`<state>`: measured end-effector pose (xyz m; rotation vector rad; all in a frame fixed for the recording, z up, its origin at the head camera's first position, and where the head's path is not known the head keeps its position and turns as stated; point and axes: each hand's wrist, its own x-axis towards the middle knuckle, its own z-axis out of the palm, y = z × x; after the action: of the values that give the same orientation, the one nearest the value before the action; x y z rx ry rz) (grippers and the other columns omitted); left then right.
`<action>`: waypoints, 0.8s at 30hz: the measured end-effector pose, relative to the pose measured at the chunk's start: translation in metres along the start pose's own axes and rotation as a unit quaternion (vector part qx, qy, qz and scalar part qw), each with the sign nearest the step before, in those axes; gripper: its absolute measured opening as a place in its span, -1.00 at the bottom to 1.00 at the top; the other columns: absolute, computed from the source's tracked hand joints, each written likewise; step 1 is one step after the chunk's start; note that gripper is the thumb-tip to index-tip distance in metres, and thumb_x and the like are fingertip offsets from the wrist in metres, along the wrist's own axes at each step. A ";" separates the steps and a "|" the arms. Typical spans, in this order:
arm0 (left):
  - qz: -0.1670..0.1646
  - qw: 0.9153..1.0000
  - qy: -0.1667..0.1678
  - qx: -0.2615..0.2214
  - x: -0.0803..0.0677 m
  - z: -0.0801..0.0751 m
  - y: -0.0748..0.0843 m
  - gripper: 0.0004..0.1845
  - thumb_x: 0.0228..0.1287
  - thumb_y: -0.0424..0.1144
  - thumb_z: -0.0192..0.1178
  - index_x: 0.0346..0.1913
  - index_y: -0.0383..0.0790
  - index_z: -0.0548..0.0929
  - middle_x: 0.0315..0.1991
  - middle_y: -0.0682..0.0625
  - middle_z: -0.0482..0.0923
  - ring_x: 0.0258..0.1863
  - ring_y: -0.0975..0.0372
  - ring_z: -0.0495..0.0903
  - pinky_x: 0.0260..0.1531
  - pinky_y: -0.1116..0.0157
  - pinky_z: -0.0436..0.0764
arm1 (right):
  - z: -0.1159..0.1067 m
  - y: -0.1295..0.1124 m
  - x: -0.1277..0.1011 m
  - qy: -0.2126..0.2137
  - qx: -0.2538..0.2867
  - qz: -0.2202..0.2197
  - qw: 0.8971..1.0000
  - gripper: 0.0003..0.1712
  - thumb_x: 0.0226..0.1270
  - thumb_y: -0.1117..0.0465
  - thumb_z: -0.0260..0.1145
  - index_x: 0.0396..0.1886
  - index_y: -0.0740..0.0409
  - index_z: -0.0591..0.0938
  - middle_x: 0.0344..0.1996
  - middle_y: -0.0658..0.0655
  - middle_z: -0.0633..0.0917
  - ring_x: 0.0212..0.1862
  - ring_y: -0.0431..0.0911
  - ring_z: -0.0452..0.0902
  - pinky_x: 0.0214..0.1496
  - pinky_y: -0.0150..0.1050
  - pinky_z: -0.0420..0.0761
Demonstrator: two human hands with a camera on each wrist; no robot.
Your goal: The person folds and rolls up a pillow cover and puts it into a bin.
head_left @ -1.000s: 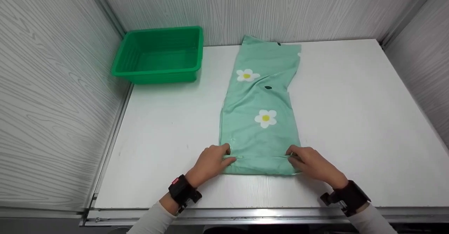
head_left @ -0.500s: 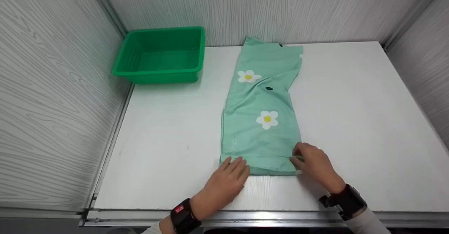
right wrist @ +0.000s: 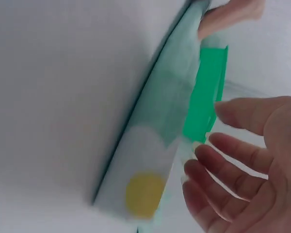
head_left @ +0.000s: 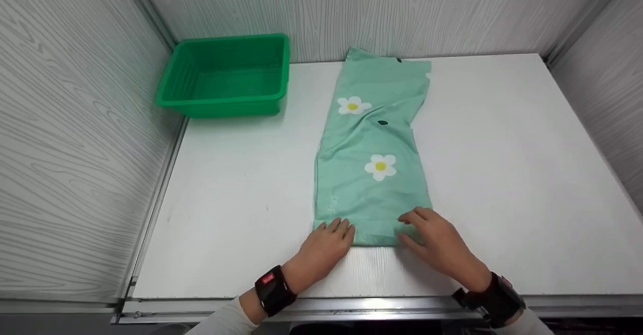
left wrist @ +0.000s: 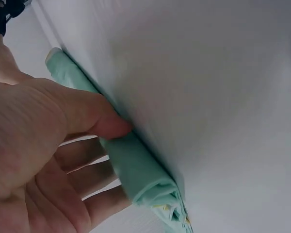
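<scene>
- The cloth (head_left: pixel 374 149), mint green with white daisies, lies as a long narrow strip down the middle of the table (head_left: pixel 502 174), far end at the back wall, near end under both hands
- The step looks like flattening the near hem of the strip
- Left hand (head_left: pixel 326 247) lies flat, fingers straight and together, tips on the near left corner; it grips nothing
- Right hand (head_left: pixel 437 242) is spread and relaxed over the near right corner, fingers loosely apart, holding nothing
- A next move would probably need both near corners pinched evenly
- A green basket (head_left: pixel 226 76) stands at the far left, well apart from the cloth; nothing blocks the hands
</scene>
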<state>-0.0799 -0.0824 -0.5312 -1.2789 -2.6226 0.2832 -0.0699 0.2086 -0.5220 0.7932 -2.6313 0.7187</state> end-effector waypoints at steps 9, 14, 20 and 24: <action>-0.046 0.988 0.024 -0.148 0.009 -0.006 -0.014 -0.86 0.35 -0.48 0.26 -0.16 -0.18 0.69 -0.27 0.06 0.71 -0.25 0.26 0.73 -0.44 0.29 0.71 | 0.011 -0.006 0.000 -0.061 0.000 -0.056 0.997 -0.39 -0.02 0.20 0.74 0.06 0.10 0.69 -0.09 0.02 0.67 -0.04 -0.09 0.61 -0.06 -0.16 0.69; -0.076 0.967 -0.009 -0.244 0.013 -0.011 -0.023 -0.75 0.35 -0.54 0.16 -0.37 -0.10 0.58 -0.52 0.12 0.53 -0.47 0.35 0.54 -0.56 0.29 0.55 | 0.013 0.002 -0.003 -0.069 -0.005 -0.053 0.996 -0.36 -0.04 0.36 0.72 0.09 0.13 0.68 -0.05 0.05 0.67 0.02 -0.04 0.61 0.01 -0.13 0.69; -0.093 0.956 -0.015 -0.278 0.012 -0.013 -0.029 -0.74 0.36 -0.52 0.09 -0.25 -0.10 0.69 -0.42 0.09 0.65 -0.36 0.29 0.66 -0.50 0.24 0.62 | 0.013 0.009 -0.005 -0.052 -0.022 -0.062 0.996 -0.38 -0.02 0.66 0.53 0.07 0.18 0.71 -0.06 0.10 0.72 0.02 0.00 0.67 -0.01 -0.13 0.72; -0.105 0.951 -0.009 -0.292 0.012 -0.014 -0.032 -0.67 0.40 -0.48 0.07 -0.01 -0.10 0.77 -0.23 0.04 0.75 -0.18 0.19 0.74 -0.37 0.21 0.69 | 0.006 0.015 -0.005 -0.056 -0.006 -0.065 0.996 -0.38 0.03 0.69 0.46 0.11 0.21 0.70 -0.07 0.13 0.75 0.00 0.03 0.71 -0.04 -0.09 0.74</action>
<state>-0.1077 -0.0909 -0.5082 -1.1148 -2.9368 -0.5605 -0.0755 0.2185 -0.5351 1.0176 -2.6495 0.6409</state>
